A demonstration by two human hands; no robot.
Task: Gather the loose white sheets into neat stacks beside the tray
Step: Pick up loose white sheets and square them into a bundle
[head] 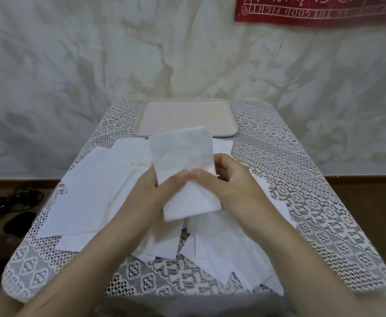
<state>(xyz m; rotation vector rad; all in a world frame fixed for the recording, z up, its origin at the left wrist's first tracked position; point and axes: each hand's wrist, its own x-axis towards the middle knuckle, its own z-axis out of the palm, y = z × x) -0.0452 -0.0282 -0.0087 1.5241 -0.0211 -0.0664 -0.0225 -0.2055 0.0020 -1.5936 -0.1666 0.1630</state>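
Pale marbled wall behind; a bench [301, 179] under a lace cloth carries a beige tray [141, 124] at its far edge. Loose white sheets [89, 193] lie fanned and overlapping across the middle of the bench, just in front of the tray, none yet squared into a stack. I hold a folded sheet [182, 152] lifted above the pile; whether it is one sheet or several I cannot tell. My left hand [150, 191] grips it from the left and my right hand [230, 179] pinches it from the right, thumbs nearly meeting on its face. To do this step well, I judge the pinch should be light, the edges squared between both hands, and the piece laid flat on bare cloth beside the tray, parallel to its rim. Thin sheets will likely slide, so each next one should be lowered straight down.
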